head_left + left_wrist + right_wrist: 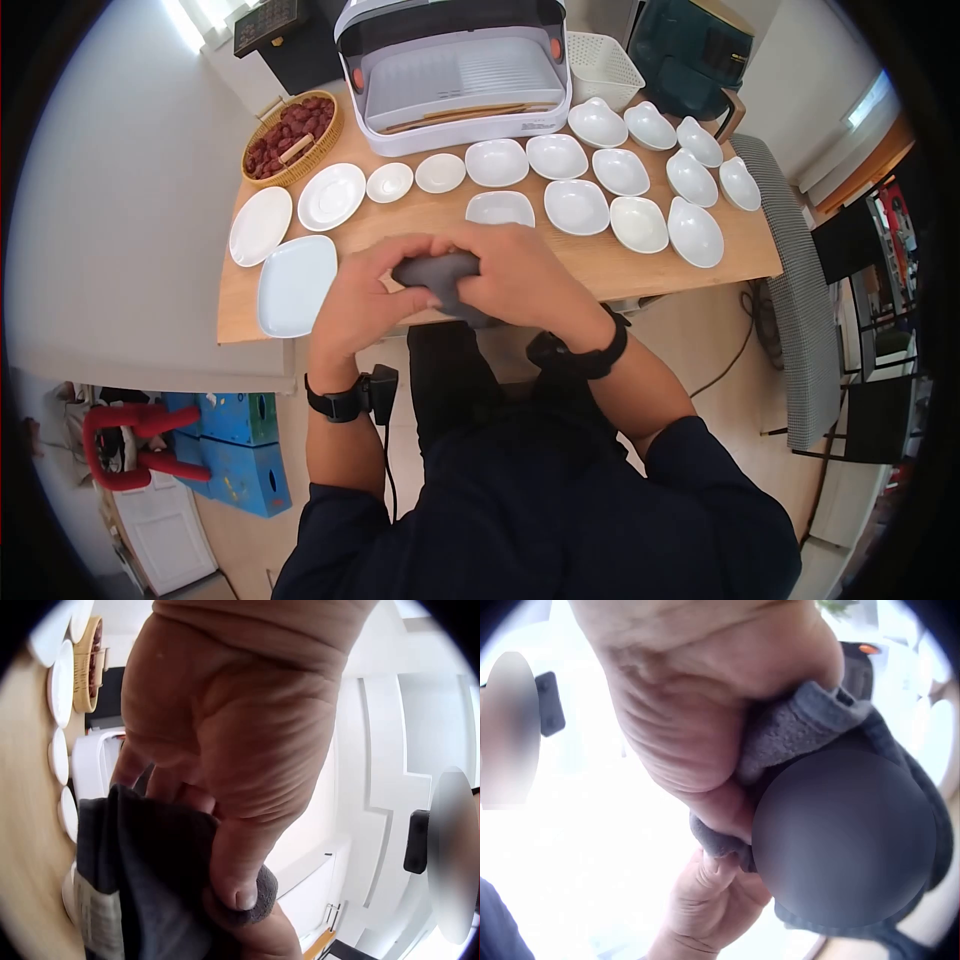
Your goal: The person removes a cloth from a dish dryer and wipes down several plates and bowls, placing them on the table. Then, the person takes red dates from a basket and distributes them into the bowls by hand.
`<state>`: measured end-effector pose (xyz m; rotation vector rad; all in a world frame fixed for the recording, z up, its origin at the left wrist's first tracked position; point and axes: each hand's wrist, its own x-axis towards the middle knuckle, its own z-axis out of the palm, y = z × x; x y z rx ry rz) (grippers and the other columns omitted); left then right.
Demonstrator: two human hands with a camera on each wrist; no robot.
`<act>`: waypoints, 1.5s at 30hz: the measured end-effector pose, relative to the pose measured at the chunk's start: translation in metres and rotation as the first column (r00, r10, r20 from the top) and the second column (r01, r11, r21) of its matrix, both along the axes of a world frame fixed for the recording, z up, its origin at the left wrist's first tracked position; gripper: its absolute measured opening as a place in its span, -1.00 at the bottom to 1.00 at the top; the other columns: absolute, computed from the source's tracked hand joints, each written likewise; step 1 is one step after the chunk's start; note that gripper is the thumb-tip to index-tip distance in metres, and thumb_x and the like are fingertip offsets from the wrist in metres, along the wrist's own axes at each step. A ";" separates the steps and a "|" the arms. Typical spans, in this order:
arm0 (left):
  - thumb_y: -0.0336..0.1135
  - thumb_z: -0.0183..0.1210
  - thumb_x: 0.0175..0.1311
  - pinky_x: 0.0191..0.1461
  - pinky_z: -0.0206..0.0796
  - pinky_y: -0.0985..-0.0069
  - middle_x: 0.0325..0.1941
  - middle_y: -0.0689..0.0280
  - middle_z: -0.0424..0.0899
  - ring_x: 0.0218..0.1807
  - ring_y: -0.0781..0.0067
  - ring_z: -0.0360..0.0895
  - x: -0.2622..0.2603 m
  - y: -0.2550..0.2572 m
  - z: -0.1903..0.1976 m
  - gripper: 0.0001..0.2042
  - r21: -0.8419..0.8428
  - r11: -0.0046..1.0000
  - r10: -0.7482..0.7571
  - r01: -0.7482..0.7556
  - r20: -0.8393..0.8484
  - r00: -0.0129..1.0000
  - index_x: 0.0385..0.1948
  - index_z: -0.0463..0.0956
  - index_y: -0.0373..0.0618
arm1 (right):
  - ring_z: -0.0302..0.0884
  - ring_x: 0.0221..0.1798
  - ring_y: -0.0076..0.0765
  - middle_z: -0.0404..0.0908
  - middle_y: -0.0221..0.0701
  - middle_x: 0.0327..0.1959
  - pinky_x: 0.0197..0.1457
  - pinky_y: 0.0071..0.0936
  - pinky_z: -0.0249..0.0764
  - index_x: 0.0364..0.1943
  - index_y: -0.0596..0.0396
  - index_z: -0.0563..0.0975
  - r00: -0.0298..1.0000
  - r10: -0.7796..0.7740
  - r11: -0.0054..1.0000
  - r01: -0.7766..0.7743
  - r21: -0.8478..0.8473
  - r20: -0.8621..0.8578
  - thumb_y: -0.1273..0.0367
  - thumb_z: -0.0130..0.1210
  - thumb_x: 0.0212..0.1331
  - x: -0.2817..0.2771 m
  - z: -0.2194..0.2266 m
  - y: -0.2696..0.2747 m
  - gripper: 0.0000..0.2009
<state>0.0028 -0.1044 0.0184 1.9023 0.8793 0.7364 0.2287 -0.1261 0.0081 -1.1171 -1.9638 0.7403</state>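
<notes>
A dark grey cloth (pixel 438 270) is bunched up between both hands, over the table's front edge. My left hand (pixel 365 290) grips its left side, the thumb pressing on a fold; in the left wrist view a pale label strip (pixel 99 915) shows on the cloth (pixel 165 862). From the other side my right hand (pixel 525 275) grips the same cloth, its thumb tucked in among the folds in the right wrist view. Just beyond the hands sits a white square bowl (pixel 500 208), partly hidden by them. A pale square plate (pixel 297 287) lies left of the left hand.
White bowls (pixel 577 207) and small saucers (pixel 390 182) stand in rows on the wooden table (pixel 640 272). Behind them are a white cabinet with a dark lid (pixel 455 75), a basket of red dates (pixel 292 140), a white plastic basket (pixel 603 68) and a dark green appliance (pixel 690 55).
</notes>
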 end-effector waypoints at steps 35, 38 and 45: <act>-0.38 0.36 0.07 0.21 0.35 0.13 -0.14 0.21 0.61 0.11 0.09 0.50 0.191 0.023 -0.089 -0.84 0.807 0.589 0.175 0.045 -0.182 0.968 -0.32 0.66 -0.14 | 0.45 0.34 0.12 0.60 -0.15 0.21 0.40 0.03 0.32 -0.22 0.06 0.74 0.359 -0.863 0.505 0.655 0.562 0.356 0.31 0.38 0.10 0.232 -0.088 -0.088 -0.80; -0.34 0.34 0.06 0.23 0.32 0.11 -0.18 0.23 0.58 0.12 0.13 0.49 0.202 0.037 -0.105 -0.87 0.812 0.578 0.262 0.082 -0.279 0.924 -0.37 0.65 -0.11 | 0.45 0.35 0.12 0.60 -0.15 0.22 0.41 0.03 0.31 -0.25 0.04 0.74 0.367 -0.867 0.499 0.661 0.561 0.338 0.32 0.37 0.12 0.232 -0.091 -0.086 -0.84; -0.34 0.32 0.07 0.37 0.26 -0.03 -0.14 0.23 0.59 0.15 0.12 0.49 0.192 0.033 -0.110 -0.90 0.828 0.551 0.286 0.103 -0.303 0.909 -0.43 0.65 -0.10 | 0.46 0.35 0.09 0.60 -0.18 0.21 0.41 0.02 0.30 -0.25 0.02 0.73 0.404 -0.866 0.499 0.667 0.553 0.294 0.33 0.36 0.15 0.230 -0.098 -0.078 -0.86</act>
